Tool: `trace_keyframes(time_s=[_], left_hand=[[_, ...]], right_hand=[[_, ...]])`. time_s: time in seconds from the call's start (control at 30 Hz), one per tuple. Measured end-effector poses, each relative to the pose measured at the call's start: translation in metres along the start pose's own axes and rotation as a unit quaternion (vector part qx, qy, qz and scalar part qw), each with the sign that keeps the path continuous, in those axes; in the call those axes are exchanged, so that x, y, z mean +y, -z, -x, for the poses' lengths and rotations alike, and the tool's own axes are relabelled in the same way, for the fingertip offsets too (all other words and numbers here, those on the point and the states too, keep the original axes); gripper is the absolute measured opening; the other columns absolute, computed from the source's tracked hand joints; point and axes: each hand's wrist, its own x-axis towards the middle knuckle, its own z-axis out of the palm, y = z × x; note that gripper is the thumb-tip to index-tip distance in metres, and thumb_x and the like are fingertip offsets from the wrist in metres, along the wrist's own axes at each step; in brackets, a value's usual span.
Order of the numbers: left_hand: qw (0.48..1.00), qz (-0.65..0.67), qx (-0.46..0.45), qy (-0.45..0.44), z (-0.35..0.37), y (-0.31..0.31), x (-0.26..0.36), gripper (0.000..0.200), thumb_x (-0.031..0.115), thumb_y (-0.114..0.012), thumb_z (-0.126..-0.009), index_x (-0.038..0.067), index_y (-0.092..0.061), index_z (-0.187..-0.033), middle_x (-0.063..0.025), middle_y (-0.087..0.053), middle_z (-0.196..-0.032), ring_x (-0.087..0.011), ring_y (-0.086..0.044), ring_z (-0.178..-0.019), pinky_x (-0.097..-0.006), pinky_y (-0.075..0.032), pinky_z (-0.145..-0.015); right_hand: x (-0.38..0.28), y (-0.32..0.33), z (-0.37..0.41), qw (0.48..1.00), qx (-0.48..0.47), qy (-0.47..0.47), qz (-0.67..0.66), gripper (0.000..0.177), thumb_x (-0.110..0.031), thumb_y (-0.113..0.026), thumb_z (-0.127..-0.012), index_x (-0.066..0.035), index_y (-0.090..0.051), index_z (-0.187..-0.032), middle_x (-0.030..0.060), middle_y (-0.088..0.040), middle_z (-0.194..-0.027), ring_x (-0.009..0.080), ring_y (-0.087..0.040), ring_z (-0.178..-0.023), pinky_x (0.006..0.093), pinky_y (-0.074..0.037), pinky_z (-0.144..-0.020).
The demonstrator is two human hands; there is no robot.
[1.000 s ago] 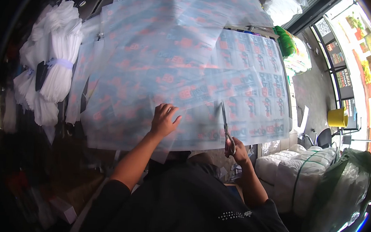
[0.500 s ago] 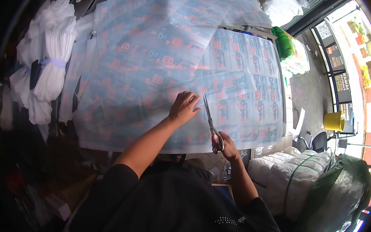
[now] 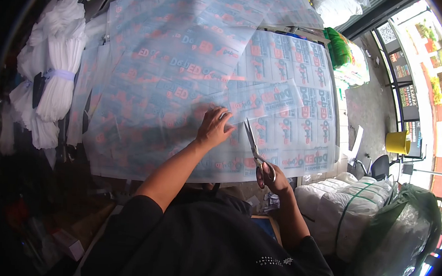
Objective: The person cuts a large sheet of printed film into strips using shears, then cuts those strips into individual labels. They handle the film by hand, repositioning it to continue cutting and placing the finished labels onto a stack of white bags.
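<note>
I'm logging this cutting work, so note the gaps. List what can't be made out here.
All in the head view:
- Full wording on the printed plastic sheets: blurred by overlapping translucent layers.
- Print beneath the left hand: covered by the palm.
- Right hand fingertips: hidden in the handles of the scissors.
- Things left of the white bundles: lost in the dark lens edge.

The printed plastic sheets repeat a logo ending in red "ED".
</note>
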Motion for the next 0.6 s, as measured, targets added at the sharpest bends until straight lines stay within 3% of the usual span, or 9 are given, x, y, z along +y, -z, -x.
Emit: trace_keyframes(time_s=[0.3,0.4,0.47,0.6], left_hand=[[1.000,0.010,-0.003,0.005,-0.006,0.006,0.001,0.050,0.022,-0.077,-0.068,0.008,-0.055,-0.111,-0.0110,-0.051,-0.118,-0.0283,-0.046,-0.114,-0.0414,-0.035,-0.097],[0.999,0.001,0.021,-0.030,-0.014,0.011,0.001,0.041,0.015,-0.075,-0.068,0.008,-0.057,-0.104,-0.0076,-0.056,-0.105,-0.0256,-0.051,-0.104,-0.0397,-0.038,-0.092],[0.994,0.007,0.035,-0.104,-0.016,0.004,-0.007,0.027,0.008,-0.072,-0.066,0.007,-0.059,-0.090,-0.0040,-0.058,-0.090,-0.0229,-0.056,-0.090,-0.0375,-0.042,-0.082],[0.981,0.012,0.076,-0.179,-0.012,0.006,-0.014,0.018,0.004,-0.070,-0.065,0.007,-0.060,-0.080,-0.0023,-0.057,-0.082,-0.0212,-0.057,-0.081,-0.0354,-0.043,-0.073]], right_hand=[[-0.007,-0.004,-0.007,1.000,-0.019,0.005,-0.007,0.044,-0.046,-0.053,-0.090,-0.002,-0.052,-0.089,0.0049,-0.052,-0.066,0.0138,-0.050,-0.053,0.0259,-0.041,-0.049],[-0.009,-0.009,-0.012,0.999,-0.032,0.013,-0.007,0.042,-0.045,-0.055,-0.089,-0.003,-0.051,-0.087,0.0043,-0.052,-0.067,0.0136,-0.051,-0.053,0.0257,-0.042,-0.049],[-0.009,-0.012,-0.016,1.000,-0.028,-0.005,-0.005,0.042,-0.045,-0.057,-0.088,-0.004,-0.051,-0.085,0.0042,-0.052,-0.067,0.0133,-0.052,-0.054,0.0259,-0.042,-0.049],[-0.020,-0.029,-0.021,0.998,0.007,-0.014,0.053,0.047,-0.048,-0.061,-0.084,-0.002,-0.050,-0.082,0.0051,-0.053,-0.069,0.0132,-0.055,-0.056,0.0266,-0.045,-0.052]])
